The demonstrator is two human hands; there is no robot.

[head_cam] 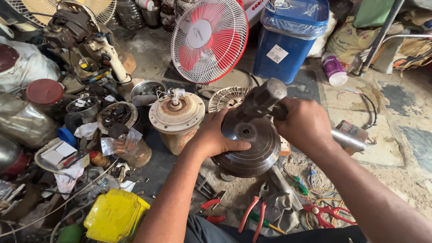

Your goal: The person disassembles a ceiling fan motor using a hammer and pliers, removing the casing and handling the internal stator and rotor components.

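The right hand (305, 123) has its grip closed around the handle of a heavy hammer (263, 98), high up near the head, with the metal shaft running out behind the wrist toward the right; the blunt head hangs just above the centre hole of a dark, round fan-motor housing (249, 146) that stands tilted on the dusty floor (360, 117). The left hand (215, 137) lies flat against the housing's left rim, fingers spread over the edge and thumb across its face, pressing rather than clasping it. To do this well, the choked-up hold looks right for short, controlled taps, and the blows should probably land square on the hub, not on the thin shell, which seems likely to dent. The steadying thumb lies close to the hub, so I judge it wise to draw it back toward the rim. Just left stands a cream motor unit (177, 118) with rusty top; behind it a red-bladed table fan (209, 38) and a blue bin (290, 38). Red-handled pliers (252, 218) and red scissors (325, 211) lie near the knees, a yellow container (114, 215) further left.
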